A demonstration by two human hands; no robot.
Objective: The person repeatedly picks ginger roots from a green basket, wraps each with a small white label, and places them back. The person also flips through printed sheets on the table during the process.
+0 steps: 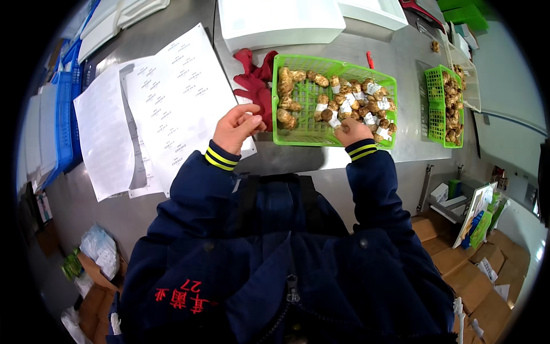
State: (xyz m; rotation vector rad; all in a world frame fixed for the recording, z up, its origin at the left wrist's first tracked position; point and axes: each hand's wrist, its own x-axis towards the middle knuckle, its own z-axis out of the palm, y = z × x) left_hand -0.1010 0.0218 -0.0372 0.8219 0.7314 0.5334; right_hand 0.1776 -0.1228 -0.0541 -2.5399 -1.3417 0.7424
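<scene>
A light-green plastic basket (303, 142) holds stubby brown mushrooms, several of them wrapped with white paper labels. Bare mushrooms (285, 81) line its left end, while the labelled ones (366, 94) lie heaped in the right half. My right hand (353, 132) reaches over the near rim, its fingertips closed on a labelled mushroom (334, 121). Left of the basket, my left hand (236, 128) hovers beside dark red gloves (256, 80), thumb and forefinger bent and apart with nothing seen between them. Large white label sheets (172, 103) lie to its left.
White foam boxes (281, 26) stand behind the basket on the metal table (412, 135). A red pen (370, 59) lies near the basket's far rim. More mushrooms fill small green baskets (436, 120) at the right. Blue crates (67, 114) line the left; cardboard (467, 275) lies below right.
</scene>
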